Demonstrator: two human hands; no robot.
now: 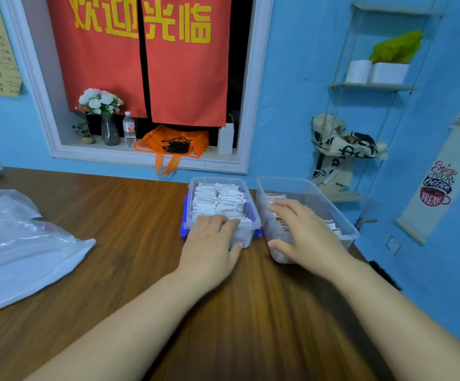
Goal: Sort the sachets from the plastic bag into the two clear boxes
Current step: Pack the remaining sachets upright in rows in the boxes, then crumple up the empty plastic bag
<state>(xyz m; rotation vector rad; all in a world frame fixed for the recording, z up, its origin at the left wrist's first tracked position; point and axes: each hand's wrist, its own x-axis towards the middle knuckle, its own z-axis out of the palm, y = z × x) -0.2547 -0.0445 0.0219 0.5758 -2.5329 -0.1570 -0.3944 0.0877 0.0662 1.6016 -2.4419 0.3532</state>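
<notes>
Sachets [218, 200], white ones, fill the left clear box [246, 188] in packed rows, and the left hand [212, 240] rests on their near end, fingers curled over the front rim and thumb pressed to the front wall, gripping the box. The right hand [303, 232] lies flat and spread across the right clear box [306, 188], fingers over brown-edged sachets [333, 225], thumb against the near wall. Both boxes sit just beside each other on the wooden table [130, 215]. Well apart at the left edge lies the plastic bag [17, 243], flattened. Behind, a red curtain [146, 64] hangs in a white-framed opening.
</notes>
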